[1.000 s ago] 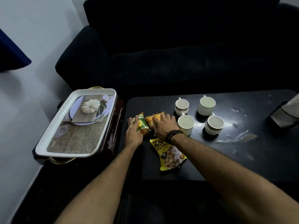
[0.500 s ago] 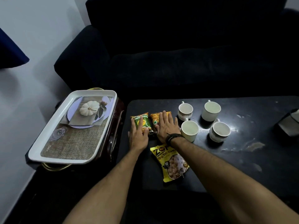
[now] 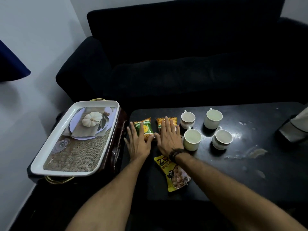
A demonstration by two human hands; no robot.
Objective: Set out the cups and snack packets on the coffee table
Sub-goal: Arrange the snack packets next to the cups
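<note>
Several white cups stand in a cluster on the black coffee table [image 3: 250, 172]; the nearest cup [image 3: 192, 139] is just right of my right wrist. My left hand [image 3: 137, 142] lies flat, fingers spread, on the lower part of a green snack packet [image 3: 146, 127]. My right hand [image 3: 169, 137] lies flat on an orange snack packet [image 3: 160, 122] beside it. The two packets lie side by side near the table's left end. A yellow snack packet [image 3: 176, 175] lies closer to me, partly under my right wrist.
A white tray [image 3: 63, 173] with a pumpkin picture sits on a small stand left of the table. A dark sofa [image 3: 183, 64] fills the far side. A grey-white object [image 3: 295, 129] rests at the table's right edge. Pale stains [image 3: 256, 152] mark the table's right half.
The green and orange packets went from bunched together to lying flat side by side. Both hands flattened on them and slid slightly towards me.
</note>
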